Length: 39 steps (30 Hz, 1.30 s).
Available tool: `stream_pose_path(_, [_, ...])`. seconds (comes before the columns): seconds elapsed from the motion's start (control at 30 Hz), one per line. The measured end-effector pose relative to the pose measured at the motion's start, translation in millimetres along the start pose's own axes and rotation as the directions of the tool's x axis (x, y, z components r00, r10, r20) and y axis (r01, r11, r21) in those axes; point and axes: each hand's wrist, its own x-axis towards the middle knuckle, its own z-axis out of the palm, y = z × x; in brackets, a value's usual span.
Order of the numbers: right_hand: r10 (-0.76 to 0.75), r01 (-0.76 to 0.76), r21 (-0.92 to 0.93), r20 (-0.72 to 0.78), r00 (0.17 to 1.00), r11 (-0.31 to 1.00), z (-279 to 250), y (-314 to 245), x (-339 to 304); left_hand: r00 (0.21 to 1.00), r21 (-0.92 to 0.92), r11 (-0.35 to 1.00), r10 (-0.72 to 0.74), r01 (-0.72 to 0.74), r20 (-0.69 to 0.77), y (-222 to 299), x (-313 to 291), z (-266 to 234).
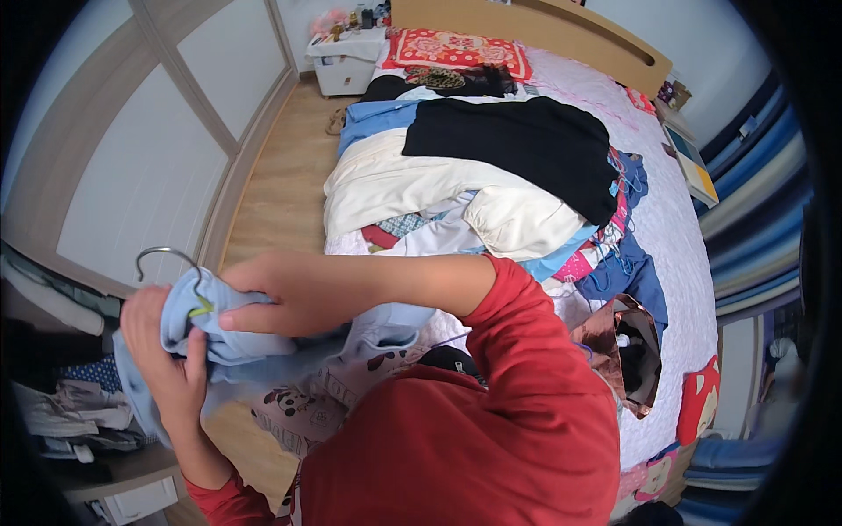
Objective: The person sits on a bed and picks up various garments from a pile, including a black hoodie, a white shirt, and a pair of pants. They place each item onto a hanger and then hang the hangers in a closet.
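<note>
A light blue shirt (237, 346) hangs from a hanger (168, 252) whose curved metal hook sticks up from the collar. A bit of green shows at the collar opening. My left hand (162, 351) is wrapped round the left side of the collar, thumb at the front. Across my body reaches my right arm, and my right hand (272, 298) grips the collar's right side with its thumb pressed on the cloth. The shirt's lower part trails to the right under my right forearm, partly blurred. Most of the hanger is hidden inside the shirt.
Clothes lie heaped on the bed (675, 254), with black trousers (517, 149) and a cream garment (386, 175) on top. A shiny copper-coloured bag (605, 342) stands at the bed's near side. At left are a wardrobe (132, 167) and folded clothes (83, 412); a white nightstand (346, 70) stands beyond.
</note>
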Motion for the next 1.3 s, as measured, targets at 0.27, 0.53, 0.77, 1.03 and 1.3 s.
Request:
stream_pose_path(0.27, [0.248,-0.241,0.060,-0.225,0.942,0.969,-6,57,-87,0.928,-0.278,0.936,-0.108,0.216,0.358,9,-15,46])
stream_pose_path(0.53, [0.854,-0.721,0.532,-0.496,0.159,0.443,-40,35,-292,0.624,-0.523,0.705,0.146,0.479,0.768,2,-106,194])
stream_pose_path(0.77, [0.754,-0.898,0.436,-0.611,-0.242,0.065,-37,36,-432,0.374,-0.557,0.761,0.435,0.334,0.819,79,-127,284])
stream_pose_path(1.03, [0.822,-0.841,0.197,-0.407,0.398,0.505,-4,-7,-301,0.878,-0.644,0.733,0.140,0.218,0.457,105,-72,269])
stream_pose_path(1.3, [0.685,-0.599,0.337,-0.425,0.591,0.726,0,-33,-290,0.373,-0.593,0.467,0.483,0.656,0.792,79,-75,287])
